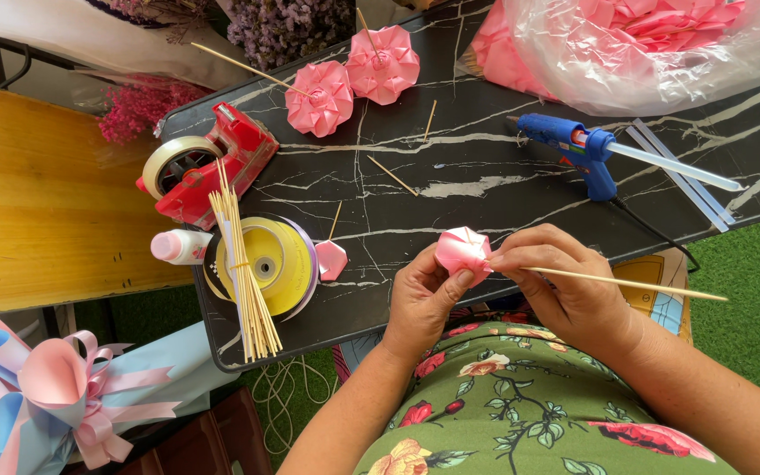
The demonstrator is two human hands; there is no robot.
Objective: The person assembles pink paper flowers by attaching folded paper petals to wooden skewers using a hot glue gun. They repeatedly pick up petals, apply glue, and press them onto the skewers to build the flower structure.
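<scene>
The left hand (pixel 422 295) pinches a pink ribbon flower (pixel 463 251) steady at the near desk (pixel 485 167) edge. The right hand (pixel 565 281) grips a thin wooden stick (pixel 626 283), its tip at the flower.

black marbled table (pixel 485 167) bears glue gun (pixel 578 149), tape dispenser (pixel 208 163), paper flowers (pixel 320 97).

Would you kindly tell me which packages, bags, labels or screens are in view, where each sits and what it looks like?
Clear plastic bag: top right of the black table, crumpled, full of pink paper flowers.
Small bottle: left table edge beside the yellow ribbon spool, lying down, pink cap, white label.
Screens or signs: none.
</scene>
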